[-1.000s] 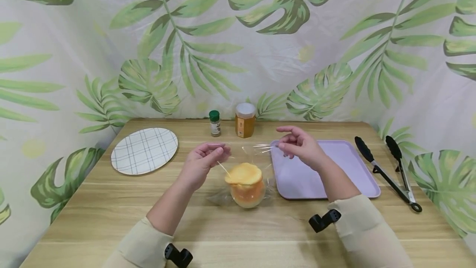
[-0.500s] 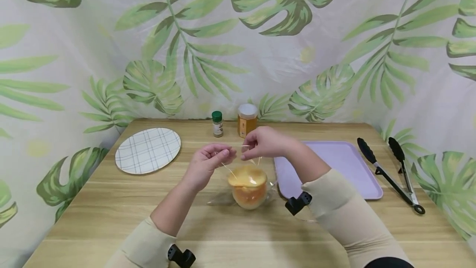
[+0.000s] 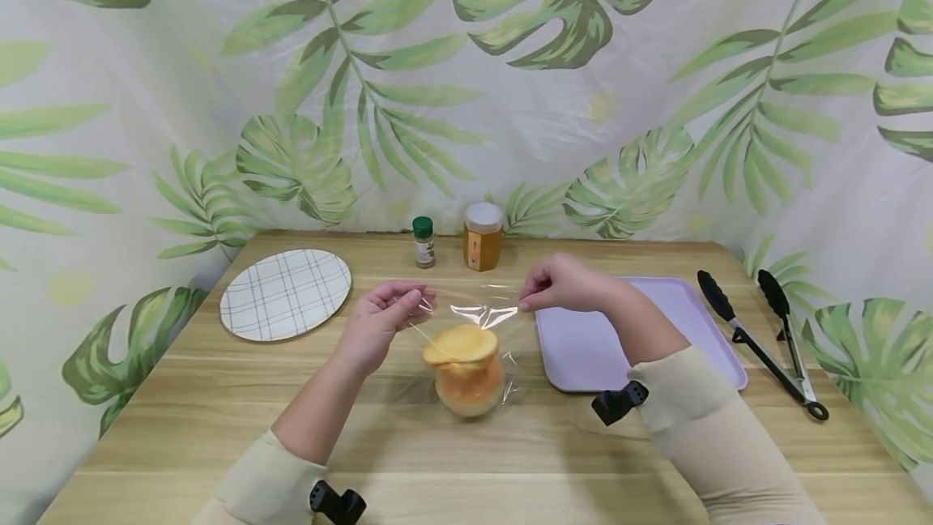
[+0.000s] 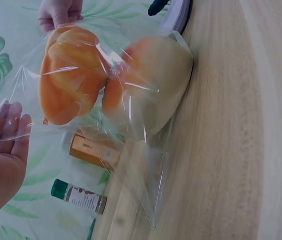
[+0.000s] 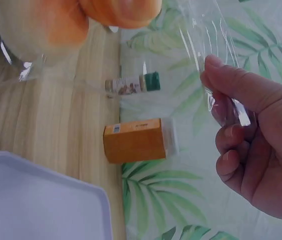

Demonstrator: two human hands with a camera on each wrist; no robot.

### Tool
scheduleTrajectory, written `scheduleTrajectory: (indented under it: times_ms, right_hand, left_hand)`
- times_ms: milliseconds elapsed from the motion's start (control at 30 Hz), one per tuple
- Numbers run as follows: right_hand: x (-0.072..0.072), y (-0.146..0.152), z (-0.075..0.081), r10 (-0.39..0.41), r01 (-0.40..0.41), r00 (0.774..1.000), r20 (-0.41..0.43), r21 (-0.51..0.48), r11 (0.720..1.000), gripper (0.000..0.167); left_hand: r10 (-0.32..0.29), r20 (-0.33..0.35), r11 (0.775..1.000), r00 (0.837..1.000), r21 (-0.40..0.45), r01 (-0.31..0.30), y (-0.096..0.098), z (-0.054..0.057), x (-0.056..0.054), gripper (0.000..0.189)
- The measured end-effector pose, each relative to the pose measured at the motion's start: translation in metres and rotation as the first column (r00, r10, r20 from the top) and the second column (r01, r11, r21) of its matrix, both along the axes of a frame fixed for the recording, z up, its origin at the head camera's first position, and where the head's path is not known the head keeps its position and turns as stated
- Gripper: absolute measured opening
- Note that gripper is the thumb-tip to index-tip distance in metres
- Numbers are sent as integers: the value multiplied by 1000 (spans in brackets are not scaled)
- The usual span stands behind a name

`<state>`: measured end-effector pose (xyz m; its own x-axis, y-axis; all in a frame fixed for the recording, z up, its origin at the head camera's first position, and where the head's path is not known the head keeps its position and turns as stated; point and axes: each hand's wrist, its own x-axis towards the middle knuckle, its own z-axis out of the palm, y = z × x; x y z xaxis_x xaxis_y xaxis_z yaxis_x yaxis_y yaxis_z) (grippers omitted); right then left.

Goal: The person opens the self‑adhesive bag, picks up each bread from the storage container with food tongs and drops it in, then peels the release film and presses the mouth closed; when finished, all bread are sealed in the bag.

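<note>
A mushroom-shaped bread (image 3: 470, 391), with a golden top and paler bottom, stands inside a clear plastic bag (image 3: 484, 314) on the wooden table. At the bag's upper left, my left hand (image 3: 375, 322) pinches the plastic between thumb and fingers. A thin pale strand runs from those fingers toward the bread's top; what it is cannot be told. My right hand (image 3: 568, 286) pinches the opposite upper edge, so the mouth is drawn wide between both hands. In the right wrist view, clear film (image 5: 218, 45) passes between the thumb and curled fingers.
Left is a white checked plate (image 3: 286, 296). Behind stand a green-capped shaker (image 3: 423, 243) and an amber jar (image 3: 483, 241) with a white lid. A lilac tray (image 3: 583, 359) lies right, partly under my right arm, with black-tipped tongs (image 3: 765, 351) beyond it.
My right hand came in close to the left hand, then drew back right, stretching the bag's top edge. The left hand and the bagged bread have shifted slightly left.
</note>
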<state>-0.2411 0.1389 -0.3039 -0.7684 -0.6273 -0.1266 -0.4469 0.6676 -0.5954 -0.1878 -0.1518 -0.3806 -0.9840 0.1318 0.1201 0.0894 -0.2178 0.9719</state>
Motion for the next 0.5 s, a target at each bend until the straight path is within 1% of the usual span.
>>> scheduleTrajectory:
  times_ms: [100,167,233,267,300,333,400,467,500]
  right_hand:
    - [-2,9,-7,-14,14,1000,-2,-36,999,12]
    - [-3,13,-14,-47,49,999,17,-79,996,16]
    - [-4,15,-24,-90,102,993,82,-159,982,18]
    - [-5,15,-30,-110,136,985,132,-213,967,19]
    - [-6,15,-37,-123,171,975,186,-272,947,20]
    - [-7,14,-44,-131,211,960,246,-331,920,20]
    - [-9,10,-58,-132,287,926,353,-433,855,14]
    - [-11,6,-70,-143,360,894,425,-491,794,9]
    - [-13,4,-75,-159,393,881,446,-503,769,8]
  left_hand:
    - [0,-4,1000,1000,-1,0,-3,-1,-1,24]
    - [1,8,1000,1000,-7,-1,-4,-2,-2,24]
    - [19,37,1000,999,-16,-18,-4,-3,-4,20]
    - [25,56,1000,998,-19,-24,-4,-4,-6,18]
    - [34,74,999,997,-14,-33,-4,-5,-7,16]
    - [38,91,999,995,-6,-38,-4,-7,-9,15]
    - [47,130,999,990,8,-48,-4,-10,-13,13]
    - [45,157,998,987,26,-50,-3,-15,-18,11]
    - [45,172,998,984,35,-51,-3,-18,-21,11]
